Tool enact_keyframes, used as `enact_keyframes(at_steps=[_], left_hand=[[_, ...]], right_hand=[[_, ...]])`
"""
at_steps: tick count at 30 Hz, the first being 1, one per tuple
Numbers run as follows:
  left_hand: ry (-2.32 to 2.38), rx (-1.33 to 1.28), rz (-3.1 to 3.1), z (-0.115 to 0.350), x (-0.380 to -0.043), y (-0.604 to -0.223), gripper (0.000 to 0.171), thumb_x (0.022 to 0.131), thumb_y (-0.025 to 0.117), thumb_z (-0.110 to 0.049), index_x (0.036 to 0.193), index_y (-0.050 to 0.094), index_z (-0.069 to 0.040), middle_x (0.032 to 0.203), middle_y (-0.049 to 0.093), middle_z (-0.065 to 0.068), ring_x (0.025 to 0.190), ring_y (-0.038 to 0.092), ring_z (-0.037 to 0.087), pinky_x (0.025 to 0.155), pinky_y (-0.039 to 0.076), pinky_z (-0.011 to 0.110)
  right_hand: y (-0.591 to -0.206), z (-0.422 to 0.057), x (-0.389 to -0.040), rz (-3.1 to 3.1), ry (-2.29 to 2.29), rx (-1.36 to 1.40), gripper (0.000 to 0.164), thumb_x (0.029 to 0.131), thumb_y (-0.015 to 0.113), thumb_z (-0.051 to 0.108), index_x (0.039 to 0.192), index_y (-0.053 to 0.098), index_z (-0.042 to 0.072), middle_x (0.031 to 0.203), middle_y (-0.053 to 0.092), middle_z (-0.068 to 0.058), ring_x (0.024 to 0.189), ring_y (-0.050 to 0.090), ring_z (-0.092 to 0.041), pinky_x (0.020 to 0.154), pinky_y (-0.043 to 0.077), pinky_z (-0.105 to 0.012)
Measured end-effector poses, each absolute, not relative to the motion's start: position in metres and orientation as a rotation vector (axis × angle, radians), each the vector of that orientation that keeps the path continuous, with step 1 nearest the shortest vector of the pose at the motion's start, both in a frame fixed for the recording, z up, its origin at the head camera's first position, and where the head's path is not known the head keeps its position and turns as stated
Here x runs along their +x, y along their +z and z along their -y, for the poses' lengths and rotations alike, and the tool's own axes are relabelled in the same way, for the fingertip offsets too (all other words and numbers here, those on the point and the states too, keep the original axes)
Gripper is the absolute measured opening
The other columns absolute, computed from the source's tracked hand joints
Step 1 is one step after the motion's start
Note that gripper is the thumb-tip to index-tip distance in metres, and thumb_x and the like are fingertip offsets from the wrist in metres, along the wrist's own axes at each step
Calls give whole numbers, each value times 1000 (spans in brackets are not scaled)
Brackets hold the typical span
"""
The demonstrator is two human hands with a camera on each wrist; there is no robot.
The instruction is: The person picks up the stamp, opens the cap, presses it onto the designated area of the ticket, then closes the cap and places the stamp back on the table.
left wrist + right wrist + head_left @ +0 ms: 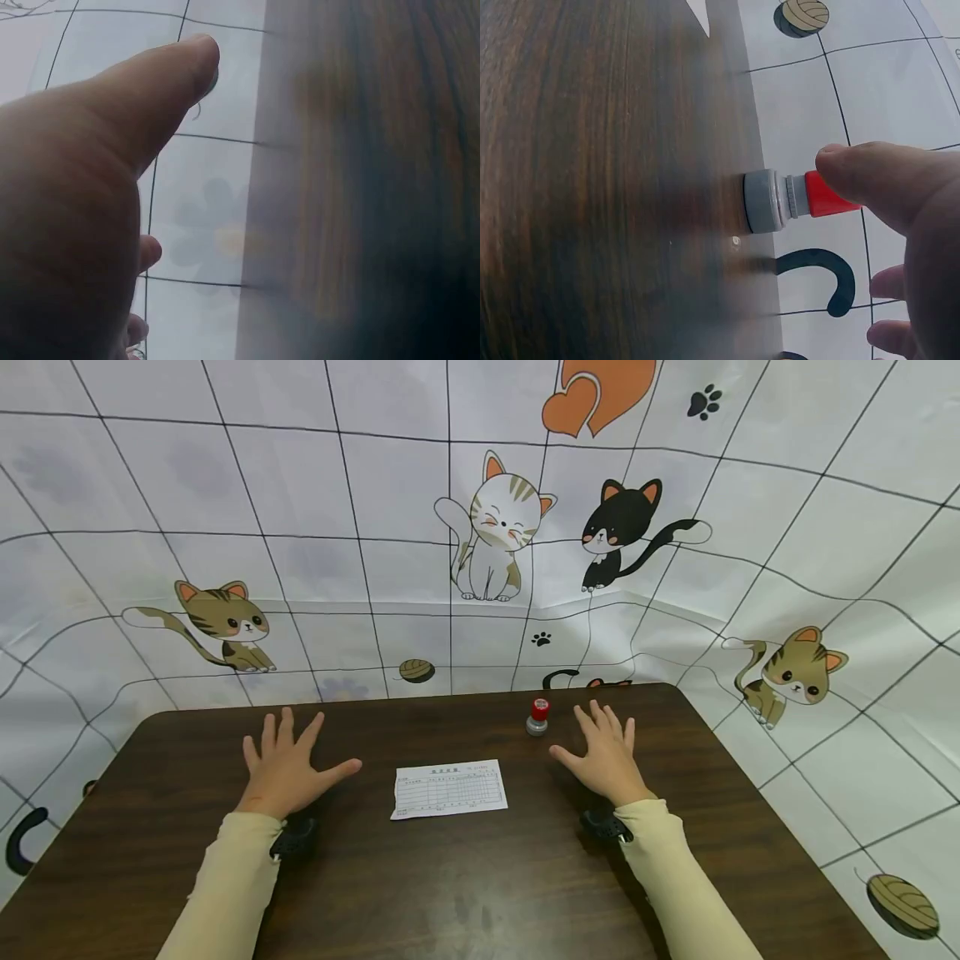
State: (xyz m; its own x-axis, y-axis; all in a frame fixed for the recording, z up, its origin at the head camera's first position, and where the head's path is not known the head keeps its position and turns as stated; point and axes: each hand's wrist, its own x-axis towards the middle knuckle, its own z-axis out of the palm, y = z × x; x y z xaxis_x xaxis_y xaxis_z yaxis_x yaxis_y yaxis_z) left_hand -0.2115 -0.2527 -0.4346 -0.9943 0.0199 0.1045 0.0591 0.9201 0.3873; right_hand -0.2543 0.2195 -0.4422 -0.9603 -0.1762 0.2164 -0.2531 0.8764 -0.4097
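Observation:
A paper form printed with a table lies flat on the dark wooden table, between the two hands. Beyond its right corner stands a small stamp, upright, with a red top and a grey base. My left hand is spread with its fingers straight, left of the form and holding nothing. The right hand, also spread and bare of anything, is nearest to the stamp, just right of it. In the right wrist view the thumb overlaps the red top of the stamp.
The brown table has rounded far corners. Behind it and along its right side hangs a white sheet with grid lines and printed cats. A dark band sits on each wrist.

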Motion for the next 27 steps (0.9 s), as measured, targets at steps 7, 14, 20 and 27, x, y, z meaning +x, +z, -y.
enact_keyframes(at_steps=[7,14,20,27], left_hand=[[-612,-152,2977,240,-213,-434,112,85,66,-75,164,26,-7,166,3,36,153,-4,57,112,-6,80],[-632,-277,2977,218,-212,-433,107,84,70,-72,162,33,-9,168,10,32,154,2,55,116,2,77],[-620,-387,3005,201,-213,-435,103,84,74,-67,161,37,-10,166,21,31,154,9,54,118,9,75],[-603,-513,3062,186,-211,-438,96,83,77,-64,156,46,-9,162,34,27,153,22,51,116,23,73]], right_hand=[[-442,-214,-253,2858,697,328,85,94,72,48,158,39,2,166,27,-25,155,18,-45,122,-7,-66],[-439,-212,-253,2846,729,327,80,95,73,44,155,43,0,163,32,-26,153,24,-46,123,-4,-66],[-439,-212,-253,2869,755,321,82,95,72,43,156,39,-1,162,34,-26,152,26,-44,123,-1,-66],[-440,-211,-255,2863,764,337,79,95,73,41,154,42,-3,160,39,-26,150,31,-43,123,3,-67]])
